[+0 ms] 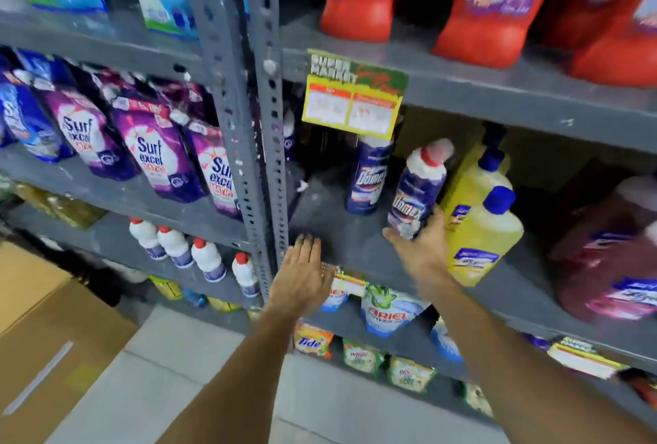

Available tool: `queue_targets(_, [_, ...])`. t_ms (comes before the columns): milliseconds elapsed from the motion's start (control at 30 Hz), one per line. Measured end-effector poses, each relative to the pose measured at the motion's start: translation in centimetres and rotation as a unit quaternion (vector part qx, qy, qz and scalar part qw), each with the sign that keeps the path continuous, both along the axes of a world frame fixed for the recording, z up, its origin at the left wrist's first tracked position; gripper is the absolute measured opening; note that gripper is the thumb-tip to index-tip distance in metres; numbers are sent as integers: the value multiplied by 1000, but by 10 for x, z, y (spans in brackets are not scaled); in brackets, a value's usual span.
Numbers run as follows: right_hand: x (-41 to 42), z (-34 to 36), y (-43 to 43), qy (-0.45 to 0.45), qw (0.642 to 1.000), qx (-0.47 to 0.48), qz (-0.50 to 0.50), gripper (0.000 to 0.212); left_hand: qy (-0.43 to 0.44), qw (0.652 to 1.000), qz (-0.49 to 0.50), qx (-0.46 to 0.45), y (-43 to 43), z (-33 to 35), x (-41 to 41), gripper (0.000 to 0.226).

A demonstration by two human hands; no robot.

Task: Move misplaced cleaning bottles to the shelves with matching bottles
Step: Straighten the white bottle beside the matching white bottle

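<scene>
A blue Domex bottle [417, 191] with a white neck and red collar sits tilted in the right hand [423, 248], its base just above the grey metal shelf [355, 241]. The fingers of that hand are wrapped around the bottle's lower part from below. Just left of it, further back on the same shelf, a second Domex bottle [368, 177] stands upright. Touching the held bottle's right side are two yellow bottles with blue caps [483, 230], and beyond them a dark red jug [611, 251]. Left of the held bottle, the left hand [302, 273] lies flat with its fingers spread and loose, holding nothing, its fingertips on the shelf's front edge. Above the held bottle a yellow and green price tag [353, 95] hangs from the upper shelf, where red bottles [480, 3] stand.
</scene>
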State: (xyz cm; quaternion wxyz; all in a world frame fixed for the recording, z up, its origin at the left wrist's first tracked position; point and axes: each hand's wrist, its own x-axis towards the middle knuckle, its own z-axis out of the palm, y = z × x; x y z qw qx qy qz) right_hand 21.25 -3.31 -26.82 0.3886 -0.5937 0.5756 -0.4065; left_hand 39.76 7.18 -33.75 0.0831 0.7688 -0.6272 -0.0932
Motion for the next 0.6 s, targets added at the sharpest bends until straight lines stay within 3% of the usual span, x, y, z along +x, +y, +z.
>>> queue_targets(333, [14, -50, -40, 31, 996, 36, -77, 72, -51, 997, 7, -64, 0, -39, 2, 69])
queue_targets(600, [18, -55, -20, 26, 996, 45, 67, 65, -3, 994, 55, -93, -4, -45, -8, 70])
